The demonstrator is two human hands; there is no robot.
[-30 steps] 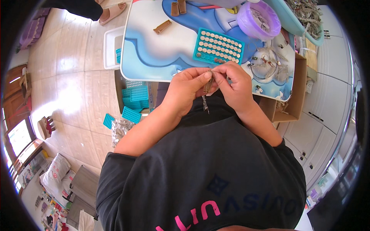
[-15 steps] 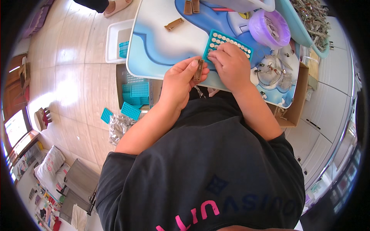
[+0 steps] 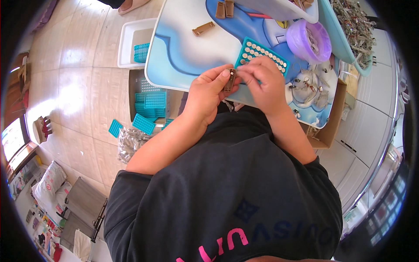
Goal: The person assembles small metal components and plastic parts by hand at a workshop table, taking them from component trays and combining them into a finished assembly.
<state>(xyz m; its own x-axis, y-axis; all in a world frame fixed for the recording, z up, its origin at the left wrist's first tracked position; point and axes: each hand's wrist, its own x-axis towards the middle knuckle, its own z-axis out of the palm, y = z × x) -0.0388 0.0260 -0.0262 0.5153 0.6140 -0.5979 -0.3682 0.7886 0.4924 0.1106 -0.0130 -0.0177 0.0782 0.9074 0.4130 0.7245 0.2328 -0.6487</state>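
Note:
My left hand (image 3: pixel 205 91) is closed round a small brown plastic casing (image 3: pixel 230 81), thumb along its face. The casing is held upright above the table's near edge, its hollow side up, with a bit of bright metal near its top end. Fingertips of my right hand (image 3: pixel 265 83) are pinched together close beside the casing's upper end. Whatever they hold is too small or hidden to make out. Just behind that hand lies a teal tray (image 3: pixel 267 50) with rows of round whitish discs, its near part covered by my fingers.
More brown casings (image 3: pixel 203 29) lie on the blue-white table (image 3: pixel 174 74). A purple tub (image 3: pixel 297 41), a white bin (image 3: pixel 279 11) and a teal basin (image 3: pixel 338 35) of metal parts stand at the far right. Small wired parts (image 3: pixel 305 85) lie right; a box of teal trays (image 3: pixel 155 99) sits left.
My right hand has come away from the disc tray to the casing's upper end. My left hand still holds the casing. The whole view has shifted slightly.

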